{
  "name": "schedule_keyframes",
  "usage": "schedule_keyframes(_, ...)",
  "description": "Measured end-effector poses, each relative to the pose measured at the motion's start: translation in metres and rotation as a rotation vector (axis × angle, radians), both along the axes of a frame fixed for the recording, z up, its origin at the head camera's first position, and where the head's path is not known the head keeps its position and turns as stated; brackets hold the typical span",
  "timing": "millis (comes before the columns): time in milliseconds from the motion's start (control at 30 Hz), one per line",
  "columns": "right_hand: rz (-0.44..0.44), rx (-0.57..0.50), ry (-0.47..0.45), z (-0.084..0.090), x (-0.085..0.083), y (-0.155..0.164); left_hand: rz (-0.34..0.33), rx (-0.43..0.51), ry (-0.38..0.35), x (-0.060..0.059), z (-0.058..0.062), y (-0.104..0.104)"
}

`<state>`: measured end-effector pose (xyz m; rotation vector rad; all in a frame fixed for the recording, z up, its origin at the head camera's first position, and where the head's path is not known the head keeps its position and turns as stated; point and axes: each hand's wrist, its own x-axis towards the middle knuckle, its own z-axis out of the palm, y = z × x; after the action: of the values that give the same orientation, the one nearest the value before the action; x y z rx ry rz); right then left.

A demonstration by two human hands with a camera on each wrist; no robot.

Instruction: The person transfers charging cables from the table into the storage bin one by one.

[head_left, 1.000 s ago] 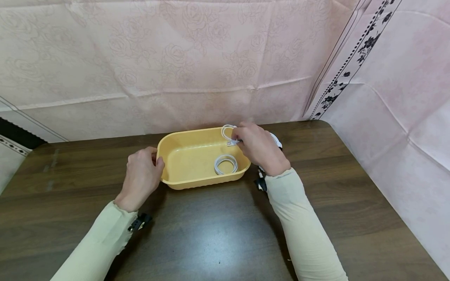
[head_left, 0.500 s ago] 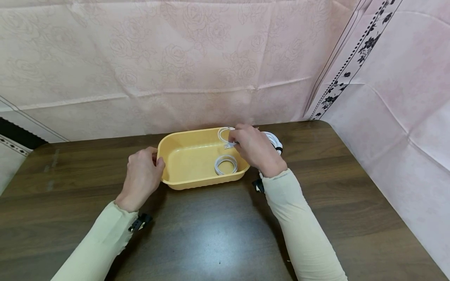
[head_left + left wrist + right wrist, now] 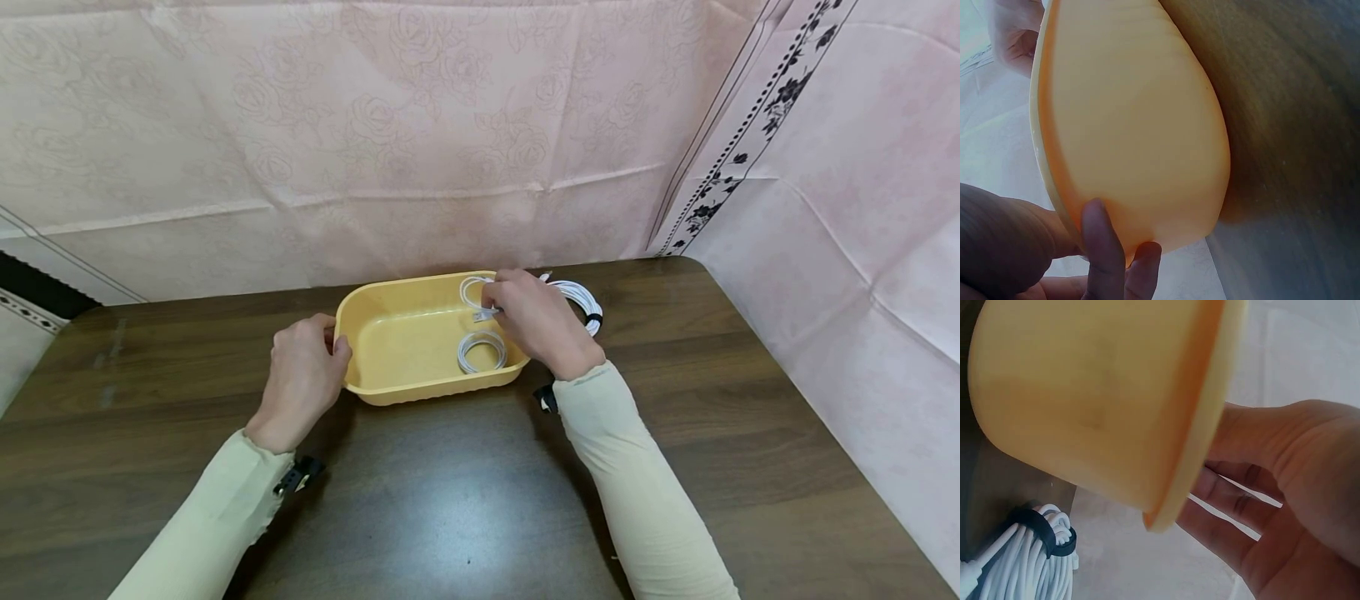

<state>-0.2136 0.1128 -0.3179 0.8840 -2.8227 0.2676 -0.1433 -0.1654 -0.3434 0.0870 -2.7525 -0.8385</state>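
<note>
A yellow plastic basin (image 3: 397, 333) stands near the table's back edge. My left hand (image 3: 300, 375) grips its left end; in the left wrist view the fingertips (image 3: 1097, 231) press the outer wall, the rest curling over the rim. Over the basin's right end, my right hand (image 3: 540, 321) pinches a looped white cable (image 3: 463, 292) with a pale plug (image 3: 483, 315) hanging below. The fingertips at the cable are hidden behind the rim in the right wrist view. A coiled white cable (image 3: 462, 354) lies on the basin floor, at the front right.
Another white cable bundle (image 3: 581, 296) with a black strap (image 3: 1035, 525) lies on the wooden table (image 3: 420, 492), right of the basin. A pink patterned cloth (image 3: 420, 150) hangs behind the table, another at its right side.
My right hand has moved left and slightly down over the basin with the held cable, uncovering more of the bundle on the right. My left hand and the basin stay put.
</note>
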Motion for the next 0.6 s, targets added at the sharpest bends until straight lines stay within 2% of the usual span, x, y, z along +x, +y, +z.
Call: schedule_keyframes(600,0.010,0.020,0.012,-0.0100,-0.0036,-0.0050,0.001,-0.004,0.005,0.0001,-0.0008,0.0001)
